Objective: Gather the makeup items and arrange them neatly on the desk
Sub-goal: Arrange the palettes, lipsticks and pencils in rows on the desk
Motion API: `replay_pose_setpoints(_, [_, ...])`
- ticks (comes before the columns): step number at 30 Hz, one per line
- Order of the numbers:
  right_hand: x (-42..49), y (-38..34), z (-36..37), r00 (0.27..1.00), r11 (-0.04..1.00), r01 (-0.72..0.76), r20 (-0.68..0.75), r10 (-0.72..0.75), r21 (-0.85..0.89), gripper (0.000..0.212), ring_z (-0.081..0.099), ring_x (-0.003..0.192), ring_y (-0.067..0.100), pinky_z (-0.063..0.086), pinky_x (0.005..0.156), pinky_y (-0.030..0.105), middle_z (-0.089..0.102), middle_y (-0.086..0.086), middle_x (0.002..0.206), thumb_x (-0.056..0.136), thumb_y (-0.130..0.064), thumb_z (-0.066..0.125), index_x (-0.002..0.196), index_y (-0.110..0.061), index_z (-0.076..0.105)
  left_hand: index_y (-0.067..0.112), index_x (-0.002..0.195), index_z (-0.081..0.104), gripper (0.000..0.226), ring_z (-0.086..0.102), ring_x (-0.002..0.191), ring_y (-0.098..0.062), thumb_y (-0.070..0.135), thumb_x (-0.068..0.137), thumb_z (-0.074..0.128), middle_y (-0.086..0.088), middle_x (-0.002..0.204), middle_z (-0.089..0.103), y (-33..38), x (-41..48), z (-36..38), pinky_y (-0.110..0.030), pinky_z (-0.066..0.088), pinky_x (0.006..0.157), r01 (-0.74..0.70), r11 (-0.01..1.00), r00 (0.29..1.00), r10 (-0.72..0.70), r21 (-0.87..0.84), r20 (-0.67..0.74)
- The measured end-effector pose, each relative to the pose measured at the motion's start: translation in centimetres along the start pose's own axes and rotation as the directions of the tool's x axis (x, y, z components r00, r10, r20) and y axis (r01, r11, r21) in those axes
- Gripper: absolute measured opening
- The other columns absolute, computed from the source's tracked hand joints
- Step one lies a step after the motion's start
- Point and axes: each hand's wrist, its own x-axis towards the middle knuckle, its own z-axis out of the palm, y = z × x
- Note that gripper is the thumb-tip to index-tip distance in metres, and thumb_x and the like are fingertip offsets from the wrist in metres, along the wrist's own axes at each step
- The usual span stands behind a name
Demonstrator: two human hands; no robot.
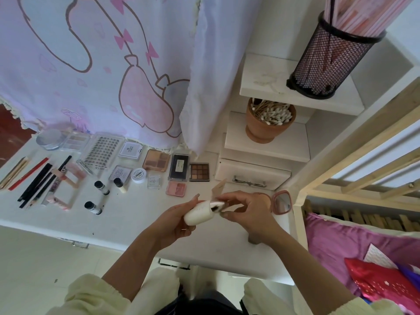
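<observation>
Our left hand (pixel 179 221) grips a white bottle (pixel 197 215), and our right hand (pixel 247 214) pinches its pinkish cap (pixel 217 204). We hold both over the bench (pixel 136 223) just left of the pink mirror (pixel 281 202); palettes (pixel 156 163) lie farther left of it.

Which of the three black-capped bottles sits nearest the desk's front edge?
The lone bottle; the other two bottles lie side by side farther back, by the white jar.

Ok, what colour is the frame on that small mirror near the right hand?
Dusty pink all round the mirror; the head view shows it clearly.
</observation>
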Motion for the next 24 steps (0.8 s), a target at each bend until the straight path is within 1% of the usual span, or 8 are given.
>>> replay_pose_setpoints(3, [0.0, 0.1, 0.4, 0.998, 0.999, 0.003, -0.069, 0.001, 0.051, 0.050, 0.068, 0.081, 0.007, 0.054, 0.067, 0.023, 0.071, -0.007, 0.099, 0.080, 0.010, 0.066, 0.090, -0.038, 0.072, 0.018, 0.118, 0.066, 0.045, 0.057, 0.063, -0.014, 0.046, 0.083, 0.062, -0.011, 0.095, 0.062, -0.1, 0.1, 0.0, -0.021, 0.049, 0.054, -0.019, 1.000, 1.000, 0.019, 0.006, 0.005])
replay_pose_setpoints(5, [-0.1, 0.1, 0.6, 0.991, 0.984, -0.061, -0.104, 0.079, 0.169, 0.049, 0.068, 0.075, 0.011, 0.055, 0.062, 0.023, 0.071, -0.001, 0.099, 0.084, 0.013, 0.056, 0.087, -0.032, 0.074, 0.018, 0.121, 0.064, 0.046, 0.059, 0.065, -0.016, 0.046, 0.085, 0.060, -0.011, 0.095, 0.063, -0.2, 0.1, 0.0, -0.021, 0.050, 0.055, -0.039, 0.999, 0.999, 0.038, 0.035, 0.019])
replay_pose_setpoints(8, [-0.2, 0.0, 0.6, 0.972, 0.926, -0.173, -0.096, 0.216, 0.337, 0.037, 0.069, 0.079, 0.020, 0.058, 0.066, 0.029, 0.074, 0.002, 0.090, 0.090, 0.004, 0.054, 0.083, -0.026, 0.076, 0.019, 0.124, 0.063, 0.046, 0.062, 0.065, -0.016, 0.044, 0.086, 0.059, -0.009, 0.093, 0.066, -0.4, 0.1, 0.0, -0.020, 0.052, 0.054, -0.053, 0.997, 0.998, 0.051, 0.064, 0.037])
replay_pose_setpoints(11, [-0.1, 0.2, 0.7, 0.973, 0.940, -0.180, -0.088, 0.213, 0.291, 0.015, 0.070, 0.082, 0.015, 0.059, 0.069, 0.027, 0.074, -0.003, 0.090, 0.085, -0.012, 0.071, 0.091, -0.025, 0.072, 0.021, 0.123, 0.063, 0.045, 0.062, 0.065, -0.017, 0.042, 0.084, 0.059, -0.007, 0.090, 0.068, -0.4, 0.0, 0.1, -0.020, 0.052, 0.054, -0.058, 0.996, 0.997, 0.054, 0.071, 0.058])
replay_pose_setpoints(15, [0.2, 1.1, 0.2, 0.976, 0.934, -0.204, -0.011, 0.216, 0.295, 0.041, 0.071, 0.086, 0.013, 0.057, 0.074, 0.025, 0.075, -0.004, 0.093, 0.077, -0.002, 0.077, 0.114, -0.016, 0.065, 0.021, 0.122, 0.064, 0.046, 0.061, 0.066, -0.017, 0.045, 0.083, 0.061, -0.008, 0.093, 0.067, -0.4, 0.0, 0.1, -0.022, 0.052, 0.057, -0.048, 0.997, 0.998, 0.045, 0.068, 0.050])
replay_pose_setpoints(18, [0.1, 1.0, -0.5, 0.993, 0.975, -0.116, 0.010, 0.116, 0.191, 0.038, 0.071, 0.091, 0.020, 0.058, 0.081, 0.029, 0.075, 0.000, 0.096, 0.075, 0.003, 0.078, 0.109, -0.012, 0.069, 0.019, 0.118, 0.067, 0.042, 0.056, 0.062, -0.014, 0.045, 0.085, 0.062, -0.010, 0.093, 0.064, -0.2, 0.0, -0.1, -0.022, 0.049, 0.056, 0.008, 1.000, 0.999, -0.009, 0.022, 0.033])
replay_pose_setpoints(21, [0.1, 0.5, -1.0, 0.998, 0.979, -0.065, 0.006, 0.065, 0.195, 0.036, 0.071, 0.092, 0.019, 0.058, 0.082, 0.030, 0.075, 0.001, 0.097, 0.075, 0.004, 0.077, 0.106, -0.013, 0.071, 0.014, 0.117, 0.062, 0.040, 0.049, 0.054, -0.013, 0.042, 0.089, 0.060, -0.012, 0.086, 0.066, -0.2, -0.1, -0.3, -0.019, 0.047, 0.049, 0.072, 0.997, 0.997, -0.071, -0.034, 0.028])
replay_pose_setpoints(24, [0.5, 0.8, -1.0, 0.994, 0.988, -0.069, -0.074, 0.080, 0.137, 0.036, 0.070, 0.089, 0.012, 0.057, 0.080, 0.026, 0.075, -0.005, 0.093, 0.074, 0.001, 0.079, 0.099, -0.024, 0.071, 0.013, 0.121, 0.060, 0.042, 0.057, 0.059, -0.017, 0.039, 0.088, 0.060, -0.012, 0.089, 0.068, -0.4, -0.2, -0.6, -0.020, 0.051, 0.051, 0.034, 0.996, 0.999, -0.032, -0.078, 0.029])
